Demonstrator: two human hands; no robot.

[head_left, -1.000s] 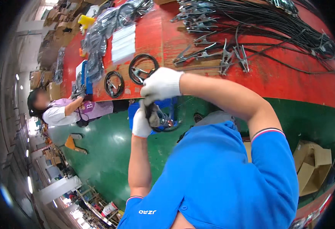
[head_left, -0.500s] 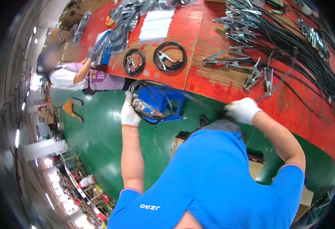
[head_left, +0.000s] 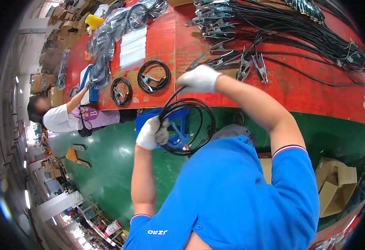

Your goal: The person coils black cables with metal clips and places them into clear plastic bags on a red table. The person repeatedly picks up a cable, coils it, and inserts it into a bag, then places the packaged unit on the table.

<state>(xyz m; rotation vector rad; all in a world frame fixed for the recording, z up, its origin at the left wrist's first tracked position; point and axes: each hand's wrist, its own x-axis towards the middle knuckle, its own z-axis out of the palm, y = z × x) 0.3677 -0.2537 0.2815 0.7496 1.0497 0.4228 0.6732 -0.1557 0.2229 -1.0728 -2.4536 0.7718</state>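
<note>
At frame centre, the gloved left hand (head_left: 151, 133) is closed around a coiled black cable (head_left: 188, 127), while the gloved right hand (head_left: 199, 79) above grips its loose end, near the red table (head_left: 315, 89).

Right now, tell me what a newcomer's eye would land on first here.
The black cable coil at centre, gripped by the gloved left hand while the gloved right hand feeds cable above it. Behind, a long red table strewn with metal clamps and two finished coils.
</note>
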